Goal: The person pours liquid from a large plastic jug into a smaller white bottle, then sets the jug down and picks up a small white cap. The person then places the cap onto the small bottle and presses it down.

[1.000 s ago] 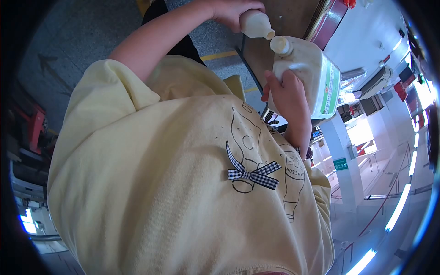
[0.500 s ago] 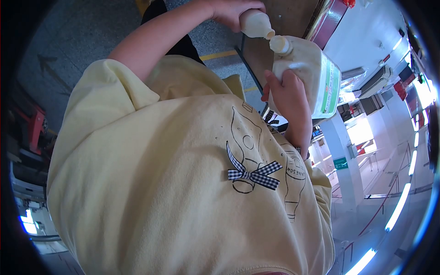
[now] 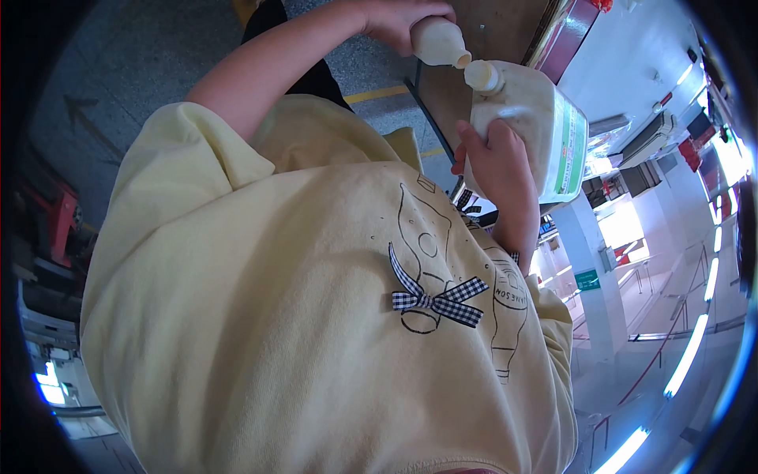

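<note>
My left hand point(image 3: 401, 24) is wrapped round a small whitish plastic bottle point(image 3: 439, 39) with a tapered neck. The bottle's mouth sits right beside the neck of a larger plastic jug point(image 3: 517, 110), and the two openings lie close together. My right hand point(image 3: 499, 158) grips the jug at its handle side, part of the fingers hidden behind it. A green and white label covers the jug's far side, and its short neck has a cream-coloured end. No liquid shows between the two containers.
Beyond the containers is a brown board-like surface point(image 3: 493, 31), with a dark red panel point(image 3: 576, 39) by it. Yellow lines mark the grey floor point(image 3: 367, 67). A red piece of equipment point(image 3: 61, 217) stands at the left. A white pillar point(image 3: 588, 261) rises at the right.
The small bottle in my left hand has shifted slightly to the left at its mouth. My right hand and the jug have hardly moved.
</note>
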Demonstrator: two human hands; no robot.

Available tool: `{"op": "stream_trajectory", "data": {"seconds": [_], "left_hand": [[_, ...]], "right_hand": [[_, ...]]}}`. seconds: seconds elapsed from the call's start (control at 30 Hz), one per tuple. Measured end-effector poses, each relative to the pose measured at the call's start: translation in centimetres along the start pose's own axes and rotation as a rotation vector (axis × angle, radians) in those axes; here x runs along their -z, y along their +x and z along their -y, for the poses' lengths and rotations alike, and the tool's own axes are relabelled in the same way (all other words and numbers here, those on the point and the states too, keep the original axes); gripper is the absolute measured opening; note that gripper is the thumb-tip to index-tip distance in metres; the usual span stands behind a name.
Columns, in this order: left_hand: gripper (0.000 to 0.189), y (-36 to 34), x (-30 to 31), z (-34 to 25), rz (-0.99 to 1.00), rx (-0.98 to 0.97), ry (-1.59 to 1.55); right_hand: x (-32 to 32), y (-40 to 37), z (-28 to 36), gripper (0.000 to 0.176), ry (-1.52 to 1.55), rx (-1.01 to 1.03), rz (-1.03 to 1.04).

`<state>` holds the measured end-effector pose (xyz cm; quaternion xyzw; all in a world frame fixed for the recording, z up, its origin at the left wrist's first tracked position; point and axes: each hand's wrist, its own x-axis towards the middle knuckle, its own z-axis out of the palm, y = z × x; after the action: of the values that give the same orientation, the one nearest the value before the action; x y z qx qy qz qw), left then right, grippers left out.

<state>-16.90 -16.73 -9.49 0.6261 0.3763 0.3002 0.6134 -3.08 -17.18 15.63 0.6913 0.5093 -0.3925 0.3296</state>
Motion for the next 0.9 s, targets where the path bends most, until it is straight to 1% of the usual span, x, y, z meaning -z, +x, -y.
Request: {"op": "stream_trajectory", "data": {"seconds": [0.13, 0.2, 0.33, 0.4, 0.6, 0.9], "left_hand": [[0.072, -0.14, -0.03, 0.22, -0.004, -0.021, -0.017], [0.073, -0.15, -0.13, 0.16, 0.009, 0.012, 0.008], [0.074, -0.08, -0.47, 0.74, 0.015, 0.002, 0.024], [0.074, -0.08, -0.64, 0.6, 0.004, 0.003, -0.025], [0.076, -0.08, -0.56, 0.39, 0.027, 0.027, -0.038], [0.077, -0.14, -0.86, 0.64, 0.013, -0.009, -0.064]], "right_hand": [[0.01, 0.08, -0.12, 0.04, -0.011, -0.015, 0.023], [0.05, -0.03, -0.01, 0.039, -0.008, -0.003, 0.002], [0.02, 0.02, -0.16, 0.039, -0.012, 0.003, 0.001], [0.08, -0.15, -0.15, 0.039, -0.011, -0.011, 0.001], [0.1, -0.11, -0.16, 0.039, -0.011, 0.004, 0.003], [0.17, -0.13, -0.26, 0.039, -0.009, -0.004, 0.01]]}}
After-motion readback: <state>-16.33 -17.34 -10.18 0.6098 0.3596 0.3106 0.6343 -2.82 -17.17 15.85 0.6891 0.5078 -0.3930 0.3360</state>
